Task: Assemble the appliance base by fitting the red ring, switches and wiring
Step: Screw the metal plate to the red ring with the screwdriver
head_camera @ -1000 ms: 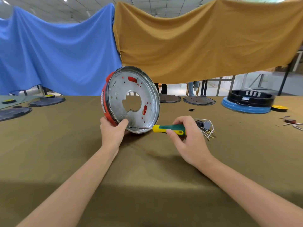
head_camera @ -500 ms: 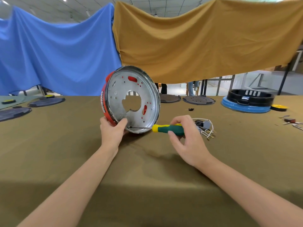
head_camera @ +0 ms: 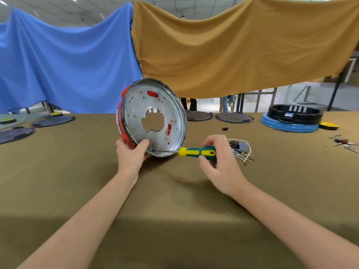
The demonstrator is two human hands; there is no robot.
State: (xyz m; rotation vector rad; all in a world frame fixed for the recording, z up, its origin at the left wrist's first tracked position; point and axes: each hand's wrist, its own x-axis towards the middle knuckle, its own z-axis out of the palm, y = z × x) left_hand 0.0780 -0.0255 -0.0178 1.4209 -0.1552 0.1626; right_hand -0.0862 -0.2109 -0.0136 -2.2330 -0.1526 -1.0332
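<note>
Right hand (head_camera: 219, 164) shifted along screwdriver (head_camera: 198, 152), fingers pinching handle, left hand (head_camera: 131, 156) gripping base (head_camera: 155, 117).

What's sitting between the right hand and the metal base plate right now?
In the head view, the screwdriver spans it: right hand grips the handle, the tip touches the metal base plate near its lower rim.

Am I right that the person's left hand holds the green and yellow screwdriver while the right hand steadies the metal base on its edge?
Not quite: the hands are swapped. In the head view the right hand holds the green and yellow screwdriver, and the left hand steadies the metal base, which stands on its edge.
</note>
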